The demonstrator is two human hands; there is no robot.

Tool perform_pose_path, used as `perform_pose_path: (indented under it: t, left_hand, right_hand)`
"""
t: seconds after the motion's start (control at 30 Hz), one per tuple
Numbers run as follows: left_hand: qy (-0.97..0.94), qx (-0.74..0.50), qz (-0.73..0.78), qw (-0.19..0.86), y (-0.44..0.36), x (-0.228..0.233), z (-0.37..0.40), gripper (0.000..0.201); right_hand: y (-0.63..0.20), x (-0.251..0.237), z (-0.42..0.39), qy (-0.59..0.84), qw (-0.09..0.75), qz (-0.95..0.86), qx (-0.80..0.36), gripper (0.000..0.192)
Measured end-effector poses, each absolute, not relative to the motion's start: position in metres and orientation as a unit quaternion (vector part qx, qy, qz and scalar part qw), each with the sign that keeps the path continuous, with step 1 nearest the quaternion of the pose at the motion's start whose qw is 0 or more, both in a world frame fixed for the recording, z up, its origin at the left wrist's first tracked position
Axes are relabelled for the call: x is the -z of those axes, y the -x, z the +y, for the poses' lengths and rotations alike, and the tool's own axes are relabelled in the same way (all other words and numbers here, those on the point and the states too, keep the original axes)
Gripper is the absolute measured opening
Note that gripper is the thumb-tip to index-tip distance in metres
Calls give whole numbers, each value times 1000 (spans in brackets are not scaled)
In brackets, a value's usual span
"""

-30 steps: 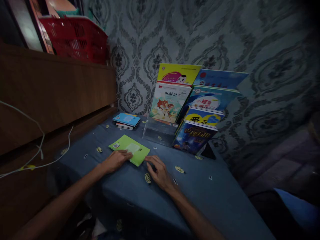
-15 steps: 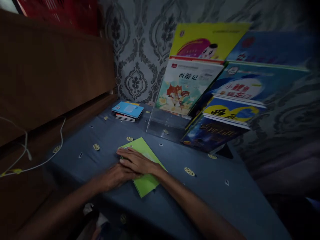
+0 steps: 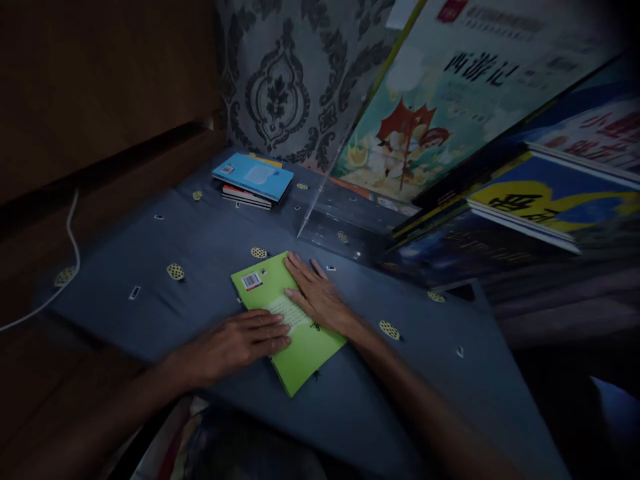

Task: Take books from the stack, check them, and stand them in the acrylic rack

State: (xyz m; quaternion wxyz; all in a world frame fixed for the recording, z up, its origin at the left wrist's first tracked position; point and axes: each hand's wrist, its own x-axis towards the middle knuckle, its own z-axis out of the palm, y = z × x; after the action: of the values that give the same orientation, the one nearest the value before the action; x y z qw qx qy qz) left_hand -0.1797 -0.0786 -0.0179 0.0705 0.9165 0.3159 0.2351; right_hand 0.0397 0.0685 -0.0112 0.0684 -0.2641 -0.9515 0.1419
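Observation:
A green book (image 3: pixel 305 357) lies closed on the cloth-covered table, its barcode side up and turned at a slant. My left hand (image 3: pixel 247 340) rests with outstretched fingers on the book's left edge, fingertips over the pale text block. On the right edge lies my right hand (image 3: pixel 320 293), flat, with its fingers a little spread toward the far corner. Both hands touch the cover from above, and neither is wrapped round the book. Part of the printed text is hidden under the fingers.
A small stack of books with a blue one (image 3: pixel 255 175) on top sits at the back. A clear stand (image 3: pixel 345 237) at the right rear bears several picture books (image 3: pixel 400 133). Left of the table are a wooden cabinet (image 3: pixel 100 80) and a white cable (image 3: pixel 73 247).
My right hand has moved right, off my left hand, to the book's right edge. The barcode now shows. The view has come closer and tilted down.

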Motion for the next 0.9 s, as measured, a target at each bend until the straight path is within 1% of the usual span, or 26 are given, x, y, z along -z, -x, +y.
perform_pose_path:
  t: [0.23, 0.47, 0.57, 0.67, 0.8, 0.87, 0.9]
  left_hand:
    - [-924, -213, 315, 47, 179, 13, -79, 46]
    - [-928, -204, 311, -27, 177, 12, -80, 41]
    - [-921, -211, 324, -49, 176, 15, -84, 41]
    - [-911, -237, 336, -44, 175, 15, -87, 41]
    - [-890, -319, 326, -20, 173, 5, -86, 30]
    - [-876, -362, 318, 3, 172, -4, -85, 23]
    - [-866, -384, 319, 20, 171, -10, -86, 22]
  right_hand:
    - [-79, 13, 25, 320, 49, -943, -84, 70]
    - [-97, 14, -15, 364, 53, -927, -77, 76]
    - [-100, 14, -26, 362, 63, -925, -100, 81]
    - [-104, 11, -36, 352, 92, -921, -140, 86]
    - [-113, 6, -52, 322, 149, -909, -218, 86]
    - [-116, 7, -57, 322, 179, -895, -253, 81]
    - [-117, 8, -58, 328, 204, -883, -267, 73]
